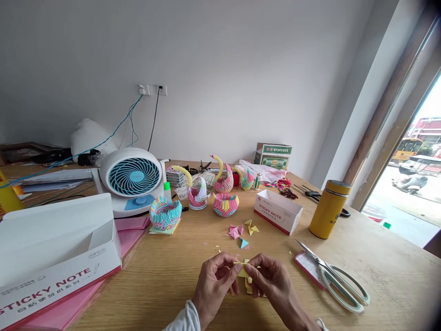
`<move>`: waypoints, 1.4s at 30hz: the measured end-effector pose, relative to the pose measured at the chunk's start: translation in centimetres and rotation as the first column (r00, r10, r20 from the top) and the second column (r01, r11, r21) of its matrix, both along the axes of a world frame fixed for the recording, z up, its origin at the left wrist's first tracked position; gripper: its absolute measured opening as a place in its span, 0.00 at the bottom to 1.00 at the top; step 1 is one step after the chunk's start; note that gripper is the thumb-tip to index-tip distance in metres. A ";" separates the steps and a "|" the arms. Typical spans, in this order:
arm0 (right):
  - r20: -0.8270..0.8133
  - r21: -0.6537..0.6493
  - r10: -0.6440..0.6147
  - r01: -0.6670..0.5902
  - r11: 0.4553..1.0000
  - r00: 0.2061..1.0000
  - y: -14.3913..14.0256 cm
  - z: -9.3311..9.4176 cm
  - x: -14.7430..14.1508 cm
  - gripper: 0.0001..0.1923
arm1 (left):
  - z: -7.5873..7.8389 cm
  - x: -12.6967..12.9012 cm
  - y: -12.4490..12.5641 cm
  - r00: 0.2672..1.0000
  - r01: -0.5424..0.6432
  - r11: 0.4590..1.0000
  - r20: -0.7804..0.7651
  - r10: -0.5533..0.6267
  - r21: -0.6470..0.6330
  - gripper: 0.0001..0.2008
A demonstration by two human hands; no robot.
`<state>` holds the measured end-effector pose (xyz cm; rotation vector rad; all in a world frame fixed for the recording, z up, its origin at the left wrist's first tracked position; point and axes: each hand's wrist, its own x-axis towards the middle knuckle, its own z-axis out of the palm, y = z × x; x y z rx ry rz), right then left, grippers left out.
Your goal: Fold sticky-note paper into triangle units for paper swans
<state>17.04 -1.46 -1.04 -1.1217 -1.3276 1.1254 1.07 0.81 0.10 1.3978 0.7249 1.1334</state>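
Note:
Between my two hands, low in the middle of the head view, is a small yellow paper strip [243,271]. My left hand [217,281] pinches its left end between thumb and fingers. The right end is pinched by my right hand [269,278]. More yellow paper pieces [248,288] lie on the table just beneath, partly hidden by my fingers. Beyond my hands sit folded pink paper pieces [235,231], folded yellow pieces [253,228] and a blue folded piece [244,242].
Scissors [330,276] rest on a notepad [307,266] at right, near a yellow flask [330,209]. A sticky note box [277,211] stands behind, a larger open box [62,262] at left. Farther back are a fan [134,179], a folded-paper bowl [166,214] and paper swans [197,193].

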 end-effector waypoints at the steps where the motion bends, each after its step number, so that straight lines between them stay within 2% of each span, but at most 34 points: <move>1: 0.005 -0.005 0.001 -0.001 1.000 1.000 0.0 0.0 0.0 0.22 | -0.1 0.0 0.0 1.000 0.000 1.000 -0.002 0.000 0.004 0.15; 11: 0.046 0.058 0.015 -0.017 0.998 0.999 -0.2 -0.1 -0.1 0.21 | -0.9 -0.1 0.2 0.998 0.006 1.000 -0.066 -0.005 0.010 0.17; 19: 0.056 0.091 0.036 -0.041 0.995 0.998 -0.5 0.5 -0.2 0.20 | -0.5 0.2 0.2 1.000 0.009 0.999 -0.004 -0.009 -0.037 0.17; 24: 0.069 0.137 0.046 -0.055 0.989 0.997 -0.5 0.2 0.2 0.18 | -0.6 0.1 0.2 1.000 0.026 0.998 -0.009 -0.026 -0.054 0.18; 29: 0.046 0.091 0.038 -0.042 0.995 0.998 0.0 -0.3 0.4 0.18 | -0.7 -0.1 0.5 0.997 0.074 0.992 -0.019 -0.076 -0.102 0.21; 35: -0.036 0.048 0.078 -0.076 0.996 0.996 0.0 0.4 0.2 0.21 | -0.7 -0.2 0.6 0.967 0.247 0.930 0.133 -0.218 -0.273 0.20; 42: -0.081 -0.008 0.116 -0.117 0.993 0.990 -0.5 1.8 0.0 0.22 | -0.2 -0.3 0.1 0.890 0.433 0.823 0.320 -0.325 -0.369 0.16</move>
